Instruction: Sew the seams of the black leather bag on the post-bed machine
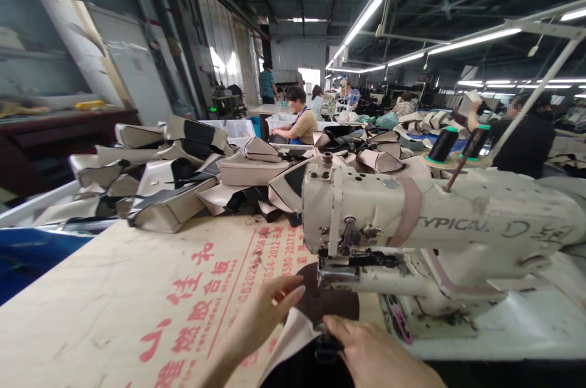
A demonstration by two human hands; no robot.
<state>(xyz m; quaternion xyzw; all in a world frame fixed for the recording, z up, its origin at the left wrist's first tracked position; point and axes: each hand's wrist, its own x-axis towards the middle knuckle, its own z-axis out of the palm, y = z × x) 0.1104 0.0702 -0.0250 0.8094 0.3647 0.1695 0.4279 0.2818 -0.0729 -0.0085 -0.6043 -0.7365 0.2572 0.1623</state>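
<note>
Low in the head view, my right hand (370,348) grips the edge of a cream-and-black bag piece (293,339) with thumb and fingers. A small dark fitting (326,346) shows beside those fingers; its kind is not clear. My left hand (268,308) is open just left of the piece, fingers stretched toward it and apart, with nothing visible in them. Behind both hands lies a dark brown panel (327,302), partly beneath the arm of the sewing machine (366,211). The machine's needle area is just beyond my hands.
Several cream-and-black bags (178,193) are piled behind the plywood table (114,290), which bears red lettering. Black thread spools (442,145) stand behind the machine. A seated person (302,122) works farther back, near white bins (229,130). A blue sheet (36,254) hangs at the left.
</note>
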